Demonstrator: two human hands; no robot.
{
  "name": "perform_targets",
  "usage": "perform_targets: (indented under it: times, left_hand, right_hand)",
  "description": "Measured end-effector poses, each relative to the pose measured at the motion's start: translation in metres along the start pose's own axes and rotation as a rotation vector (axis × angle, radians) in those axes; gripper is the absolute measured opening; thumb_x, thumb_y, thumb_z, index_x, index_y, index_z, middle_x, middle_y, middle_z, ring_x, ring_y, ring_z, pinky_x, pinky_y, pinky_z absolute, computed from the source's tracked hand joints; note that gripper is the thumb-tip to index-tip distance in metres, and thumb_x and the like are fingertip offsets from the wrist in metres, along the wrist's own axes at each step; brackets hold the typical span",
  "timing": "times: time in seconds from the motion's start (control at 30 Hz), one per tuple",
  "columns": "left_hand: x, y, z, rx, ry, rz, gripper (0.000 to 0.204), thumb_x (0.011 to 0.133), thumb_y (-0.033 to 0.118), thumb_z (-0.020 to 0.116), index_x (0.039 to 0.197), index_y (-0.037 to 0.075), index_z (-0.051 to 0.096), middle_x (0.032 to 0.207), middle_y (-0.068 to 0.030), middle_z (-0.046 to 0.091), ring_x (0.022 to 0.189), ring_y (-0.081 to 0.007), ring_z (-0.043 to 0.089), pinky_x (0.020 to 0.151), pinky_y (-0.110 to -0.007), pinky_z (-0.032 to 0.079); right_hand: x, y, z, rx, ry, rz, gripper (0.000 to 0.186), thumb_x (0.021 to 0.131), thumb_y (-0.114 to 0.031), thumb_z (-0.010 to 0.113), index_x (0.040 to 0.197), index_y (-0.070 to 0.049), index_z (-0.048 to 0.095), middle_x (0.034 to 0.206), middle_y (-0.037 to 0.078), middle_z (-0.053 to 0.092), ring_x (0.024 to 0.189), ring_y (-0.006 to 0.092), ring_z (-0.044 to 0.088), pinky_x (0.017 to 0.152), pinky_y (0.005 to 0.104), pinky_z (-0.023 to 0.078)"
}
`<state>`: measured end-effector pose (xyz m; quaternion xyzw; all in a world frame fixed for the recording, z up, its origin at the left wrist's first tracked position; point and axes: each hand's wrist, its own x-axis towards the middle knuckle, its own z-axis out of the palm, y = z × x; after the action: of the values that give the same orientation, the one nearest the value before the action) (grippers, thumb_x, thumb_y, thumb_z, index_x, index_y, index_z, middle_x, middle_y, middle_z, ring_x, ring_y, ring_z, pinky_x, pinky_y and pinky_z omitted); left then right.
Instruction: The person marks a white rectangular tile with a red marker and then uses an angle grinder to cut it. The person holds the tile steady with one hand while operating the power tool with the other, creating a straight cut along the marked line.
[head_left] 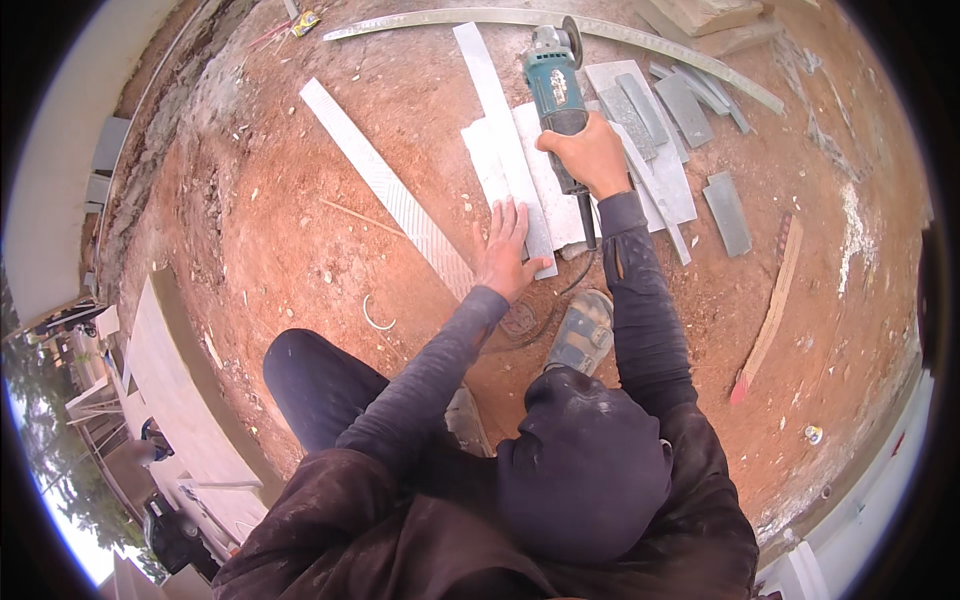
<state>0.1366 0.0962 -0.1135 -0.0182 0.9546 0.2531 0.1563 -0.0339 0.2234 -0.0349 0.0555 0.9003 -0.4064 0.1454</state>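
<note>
My right hand (592, 156) is wrapped round the black rear body of a teal angle grinder (555, 88). Its disc points away from me at the far end, and its cord runs back toward my shoe. A long, narrow pale tile strip (500, 115) lies just left of the grinder. My left hand (507, 248) rests on the strip's near end with fingers spread and thumb across it. Under the strip and grinder are white tile pieces (545, 190). From the grip alone I cannot tell whether the disc is spinning.
Another pale ribbed strip (375, 170) lies left on the reddish dirt. Grey tile offcuts (728, 213) are scattered right, near a wooden stick (770, 310). A long straight bar (450, 17) crosses the far side. My shoe (582, 330) is close to the cord. A low wall (190, 370) stands left.
</note>
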Motion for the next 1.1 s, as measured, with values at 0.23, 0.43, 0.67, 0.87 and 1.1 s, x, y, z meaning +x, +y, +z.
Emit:
perform_targets:
  times: [0.23,0.43,0.67,0.87,1.1]
  left_hand:
    - [0.002,-0.010,0.008,0.023,0.010,0.066,0.098,0.081,0.035,0.074,0.153,-0.002,0.020,0.162,-0.0204,0.017,0.152,-0.0352,0.010,0.118,-0.060,0.008]
    - [0.007,-0.013,0.006,0.201,-0.129,0.072,0.092,0.078,0.023,0.073,0.151,-0.005,0.024,0.161,-0.0219,0.017,0.151,-0.0351,0.011,0.118,-0.060,0.008]
    - [0.007,-0.017,0.006,0.309,-0.088,0.116,0.089,0.078,0.021,0.072,0.150,-0.006,0.027,0.161,-0.0213,0.018,0.151,-0.0343,0.013,0.117,-0.061,0.014]
    - [0.008,-0.019,0.000,0.333,-0.132,0.138,0.077,0.081,0.021,0.069,0.146,-0.004,0.036,0.161,-0.0204,0.019,0.151,-0.0336,0.014,0.116,-0.063,0.014]
    - [0.007,-0.015,-0.003,0.282,-0.085,0.137,0.073,0.081,0.021,0.067,0.144,-0.003,0.039,0.161,-0.0201,0.021,0.151,-0.0333,0.014,0.115,-0.066,0.014]
  right_hand:
    - [0.042,-0.056,0.078,-0.112,-0.094,0.044,0.071,0.065,-0.044,0.079,0.115,0.002,0.062,0.110,0.023,0.068,0.105,0.0358,0.068,0.090,0.0418,0.054]
    - [0.071,-0.065,0.104,-0.056,-0.002,-0.002,0.059,0.065,-0.041,0.077,0.105,0.002,0.069,0.102,0.022,0.071,0.098,0.0348,0.069,0.085,0.0413,0.055]
    - [0.098,-0.076,0.107,-0.046,-0.041,0.028,0.063,0.067,-0.045,0.081,0.110,0.000,0.071,0.107,0.022,0.071,0.101,0.0333,0.069,0.088,0.0406,0.054]
    - [0.112,-0.086,0.101,-0.021,-0.089,0.092,0.066,0.065,-0.040,0.083,0.118,-0.004,0.066,0.120,0.016,0.067,0.111,0.0287,0.067,0.093,0.0371,0.054]
    - [0.121,-0.090,0.103,-0.033,-0.103,0.087,0.063,0.066,-0.040,0.082,0.115,-0.004,0.068,0.120,0.016,0.067,0.111,0.0279,0.066,0.094,0.0368,0.054]
